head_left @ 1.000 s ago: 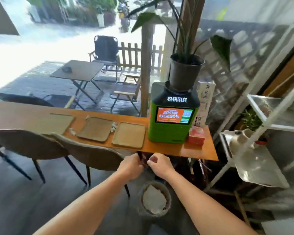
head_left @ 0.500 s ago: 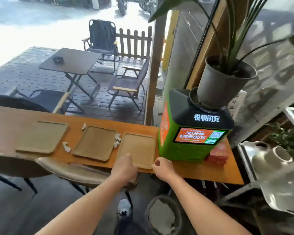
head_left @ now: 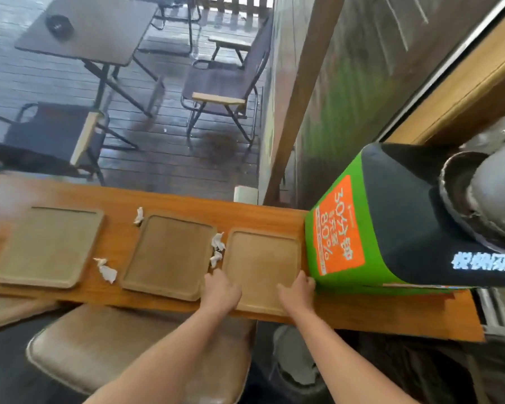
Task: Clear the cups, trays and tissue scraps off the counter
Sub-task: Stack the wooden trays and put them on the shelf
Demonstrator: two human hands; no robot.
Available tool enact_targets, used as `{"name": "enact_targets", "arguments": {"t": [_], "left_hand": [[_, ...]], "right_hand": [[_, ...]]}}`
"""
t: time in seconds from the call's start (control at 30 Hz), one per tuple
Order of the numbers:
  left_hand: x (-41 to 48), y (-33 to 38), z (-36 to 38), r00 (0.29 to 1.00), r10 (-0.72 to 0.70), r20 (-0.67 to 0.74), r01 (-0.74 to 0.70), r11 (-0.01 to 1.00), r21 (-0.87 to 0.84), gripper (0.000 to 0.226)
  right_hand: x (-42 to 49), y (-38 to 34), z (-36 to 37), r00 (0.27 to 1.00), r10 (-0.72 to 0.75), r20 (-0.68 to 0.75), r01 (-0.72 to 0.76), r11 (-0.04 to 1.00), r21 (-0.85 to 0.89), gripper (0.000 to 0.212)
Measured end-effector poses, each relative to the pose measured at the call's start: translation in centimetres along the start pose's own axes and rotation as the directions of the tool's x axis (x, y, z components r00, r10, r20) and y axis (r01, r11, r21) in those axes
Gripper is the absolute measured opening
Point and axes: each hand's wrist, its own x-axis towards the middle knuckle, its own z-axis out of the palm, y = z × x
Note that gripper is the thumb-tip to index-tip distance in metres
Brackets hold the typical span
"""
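Wooden decking lay beyond the window, with a dark folding table (head_left: 82, 27) and folding chairs (head_left: 225, 91) standing outside on it. Nearer the camera, a long orange-brown wooden counter (head_left: 391, 313) ran from left to right across the view. Three flat tan trays lay on it in a row. The left tray (head_left: 48, 246) sat apart from the others, the middle tray (head_left: 168, 256) was slightly angled, and the right tray (head_left: 264, 266) lay just beside a green and black charging kiosk (head_left: 397, 223) that stood on the counter's right part. A grey plant pot (head_left: 490, 193) rested on top of the kiosk. Small white tissue scraps were scattered between the trays: one scrap (head_left: 139, 215) near the far left corner of the middle tray, another crumpled scrap (head_left: 107, 271) between the left and middle trays, and a small cluster of scraps (head_left: 217, 249) in the gap between the middle and right trays. Two bare forearms reached in from the bottom of the view. The left hand (head_left: 222, 290) rested on the near left corner of the right tray, fingers curled over its edge. The right hand (head_left: 298, 293) lay on the near right corner of the same tray, close to the kiosk, fingers bent downward; whether either hand had fully closed on the tray could not be told. A padded brown chair seat (head_left: 105, 345) stood below the counter's near edge, and a round bin (head_left: 298, 363) sat on the floor under the right forearm.
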Motion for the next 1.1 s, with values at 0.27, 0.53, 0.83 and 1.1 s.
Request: {"name": "enact_targets", "arguments": {"t": [0.27,0.53,0.83,1.1], "left_hand": [[2.5,0.5,-1.7,0.983,-0.085,0.161,0.120,0.968,-0.222,0.045],[2.5,-2.4,-8.4,0.990,-0.022,0.137,0.067,0.939,-0.338,0.059],[6.4,-10.9,-17.7,0.995,-0.088,-0.043,0.078,0.975,-0.210,0.029],[7.9,-12.0,-18.0,0.999,-0.005,-0.049,-0.003,0.986,-0.166,0.027]], "right_hand": [[0.8,-0.8,0.2,0.973,0.227,-0.038,-0.208,0.940,0.269,0.052],[-1.3,-7.0,2.0,0.989,0.138,-0.047,-0.113,0.932,0.345,0.048],[-5.3,-15.8,10.6,0.984,0.047,0.172,-0.101,0.942,0.319,0.046],[-5.3,-16.1,11.9,0.978,0.046,0.204,-0.103,0.955,0.279,0.053]]}}
